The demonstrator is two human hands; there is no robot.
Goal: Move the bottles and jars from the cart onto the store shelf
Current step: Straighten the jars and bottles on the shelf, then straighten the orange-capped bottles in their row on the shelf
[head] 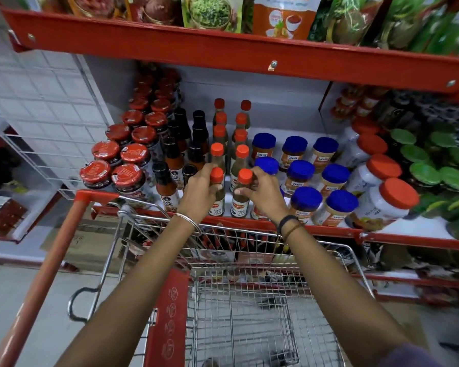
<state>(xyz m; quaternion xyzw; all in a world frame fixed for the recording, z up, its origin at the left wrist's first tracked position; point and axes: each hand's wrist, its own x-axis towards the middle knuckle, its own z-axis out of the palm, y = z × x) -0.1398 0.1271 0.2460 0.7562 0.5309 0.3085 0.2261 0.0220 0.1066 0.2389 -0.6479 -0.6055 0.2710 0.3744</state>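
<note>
Two green chilli sauce bottles with orange caps stand at the front edge of the red store shelf point(329, 230). My left hand point(199, 192) is closed around the left bottle point(217, 197). My right hand point(263, 193) grips the right bottle point(241, 200). Both bottles are upright and head two rows of the same bottles running back. The wire cart point(249, 300) sits below my arms; its basket looks bare apart from something dark at the bottom.
Red-lidded jars point(127, 178) and dark-capped sauce bottles point(164, 186) stand left of my hands. Blue-lidded jars point(305, 202) and large orange-lidded jars point(392, 200) stand to the right, green-lidded ones beyond. An upper shelf of pouches overhangs. The cart's red handle point(45, 274) runs at left.
</note>
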